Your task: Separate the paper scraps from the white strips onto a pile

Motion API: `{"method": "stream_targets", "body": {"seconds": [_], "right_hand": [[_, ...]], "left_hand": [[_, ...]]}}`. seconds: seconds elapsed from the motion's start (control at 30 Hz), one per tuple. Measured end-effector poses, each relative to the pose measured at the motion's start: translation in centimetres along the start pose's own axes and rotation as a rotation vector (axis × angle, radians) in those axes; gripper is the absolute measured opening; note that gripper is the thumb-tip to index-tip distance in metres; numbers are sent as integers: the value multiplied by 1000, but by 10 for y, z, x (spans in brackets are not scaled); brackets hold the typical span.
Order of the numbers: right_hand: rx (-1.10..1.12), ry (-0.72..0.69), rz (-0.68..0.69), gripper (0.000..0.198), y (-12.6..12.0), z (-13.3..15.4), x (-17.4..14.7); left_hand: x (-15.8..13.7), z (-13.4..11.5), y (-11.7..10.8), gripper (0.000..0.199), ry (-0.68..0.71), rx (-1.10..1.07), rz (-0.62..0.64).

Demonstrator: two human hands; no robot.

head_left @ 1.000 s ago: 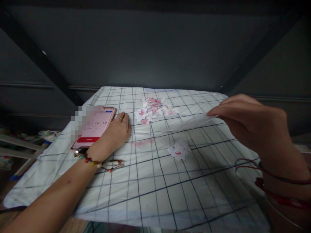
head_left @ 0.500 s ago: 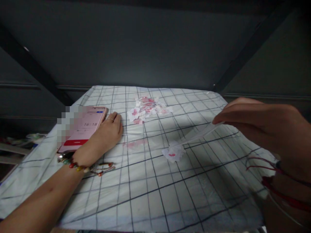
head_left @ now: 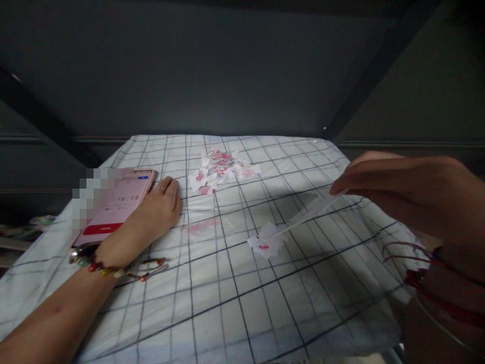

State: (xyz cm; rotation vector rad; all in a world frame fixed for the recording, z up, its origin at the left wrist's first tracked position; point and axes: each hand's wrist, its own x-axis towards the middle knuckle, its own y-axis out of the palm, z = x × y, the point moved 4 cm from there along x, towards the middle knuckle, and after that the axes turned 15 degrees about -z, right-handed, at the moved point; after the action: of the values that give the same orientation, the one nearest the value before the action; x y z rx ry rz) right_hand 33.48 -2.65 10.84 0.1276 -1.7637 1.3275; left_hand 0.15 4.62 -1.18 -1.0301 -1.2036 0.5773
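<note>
My right hand (head_left: 394,187) pinches the upper end of a translucent whitish strip (head_left: 308,215), which slants down to the left. Its material is hard to make out. At the lower end is a small cluster of white paper scraps (head_left: 267,240) with a red mark; whether they are attached to the strip or just touched by it, I cannot tell. My left hand (head_left: 161,207) lies flat on the checked cloth (head_left: 212,303), fingers stretched out, against the right edge of a pink-cased phone (head_left: 117,202). The phone's lit screen shows running digits and a red bar.
Beyond my hands lies a heap of torn white and pink paper scraps (head_left: 222,169). A faint pink smear (head_left: 199,226) marks the cloth nearer to me. A dark panel wall (head_left: 227,71) stands behind the table's far edge.
The view has shifted slightly, so the table things sit a little further left. My right hand still pinches the strip, its lower end by the scraps. The phone's digits have advanced.
</note>
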Motion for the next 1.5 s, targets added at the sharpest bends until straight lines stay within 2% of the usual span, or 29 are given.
{"method": "stream_targets", "body": {"seconds": [0.2, 0.33, 0.4, 0.6, 0.73, 0.9, 1.0, 1.23, 1.37, 1.5], "right_hand": [[-22, 68, -37, 23, 6, 0, 3], [-134, 110, -228, 18, 19, 2, 9], [-173, 129, -280, 15, 31, 6, 12], [-204, 33, -406, 27, 64, 31, 21], [-273, 10, -391, 33, 82, 38, 25], [-307, -26, -342, 32, 97, 37, 27], [-304, -51, -325, 32, 97, 38, 27], [-298, -69, -380, 33, 93, 43, 29], [-322, -128, -348, 31, 99, 49, 31], [-281, -138, -359, 31, 94, 51, 31]], "left_hand": [[-1, 4, 7, 42, 23, 22, -43], [0, 4, 6, 43, 54, 47, -54], [0, 2, 4, 44, 63, 40, -41], [1, -1, 0, 47, 9, 11, 27], [-1, 0, 2, 47, 7, 31, 42], [-2, 2, 4, 45, 21, 44, 16], [-2, 1, 3, 45, 32, 63, 7], [-2, 0, 1, 43, 43, 76, 39], [-2, -1, 1, 43, 64, 71, 3], [-3, -1, 1, 42, 32, 26, -24]]}}
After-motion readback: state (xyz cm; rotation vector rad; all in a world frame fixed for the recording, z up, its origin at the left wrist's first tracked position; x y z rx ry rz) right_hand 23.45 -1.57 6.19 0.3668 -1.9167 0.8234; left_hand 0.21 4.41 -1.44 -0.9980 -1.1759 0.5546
